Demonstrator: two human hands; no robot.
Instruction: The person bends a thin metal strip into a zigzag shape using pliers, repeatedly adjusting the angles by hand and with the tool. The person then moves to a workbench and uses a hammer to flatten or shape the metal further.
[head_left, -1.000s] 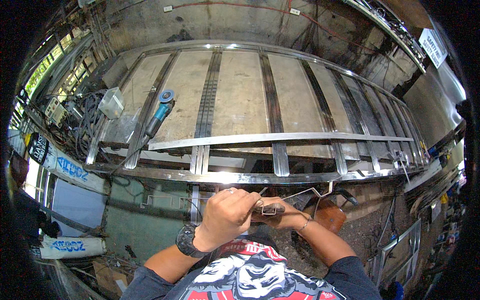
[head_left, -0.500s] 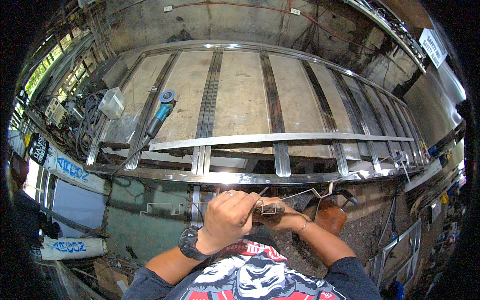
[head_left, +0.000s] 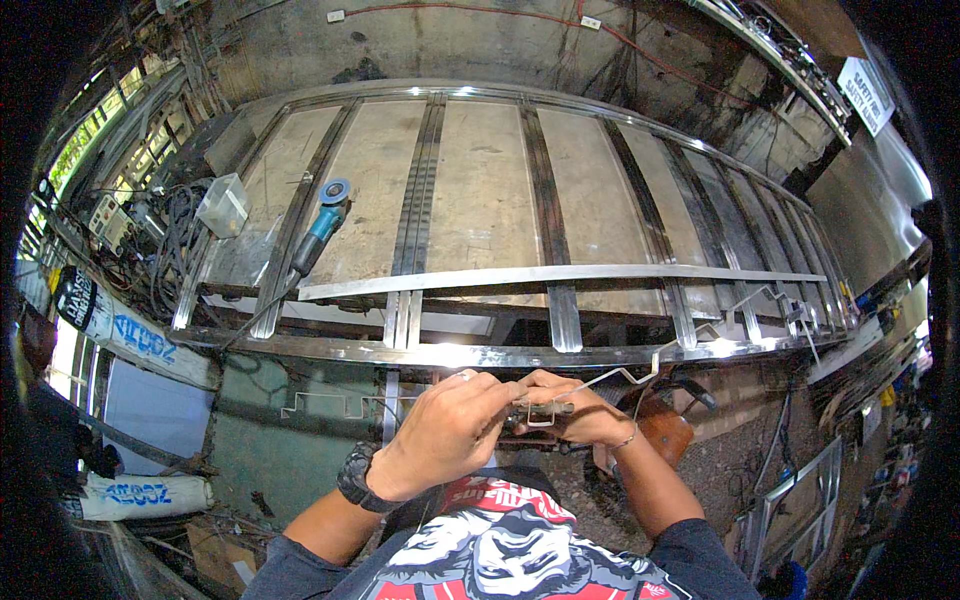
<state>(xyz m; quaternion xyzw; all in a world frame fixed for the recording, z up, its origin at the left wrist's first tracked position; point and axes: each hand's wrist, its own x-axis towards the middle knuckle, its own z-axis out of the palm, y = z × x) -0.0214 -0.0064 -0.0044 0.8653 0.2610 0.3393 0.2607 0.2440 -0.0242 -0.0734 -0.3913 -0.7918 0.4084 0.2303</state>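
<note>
Close in front of my shirt, my left hand [head_left: 455, 425] is closed around a thin bent metal strip [head_left: 352, 402], folded into square steps. My right hand [head_left: 578, 412] is closed too, against the left, gripping the strip with a small dark metal piece [head_left: 548, 407] at the fingers. A squared bend shows between the hands; the fingers hide much of the dark piece, so its kind is unclear. The strip's left part reaches out over a greenish panel. Its right part rises at a slant past the near edge of the large metal frame [head_left: 480, 356].
A long flat bar [head_left: 560, 273] lies across the frame's crosspieces. On the frame's left rest an angle grinder [head_left: 322, 228] and a clear plastic bin [head_left: 224, 207], beside tangled cables [head_left: 170, 255]. An orange-brown seat [head_left: 664, 434] stands beyond my right forearm.
The strip's right part has swung upward and now reaches over the frame's edge. My right hand has turned and shifted slightly away from me; my left hand has moved a little.
</note>
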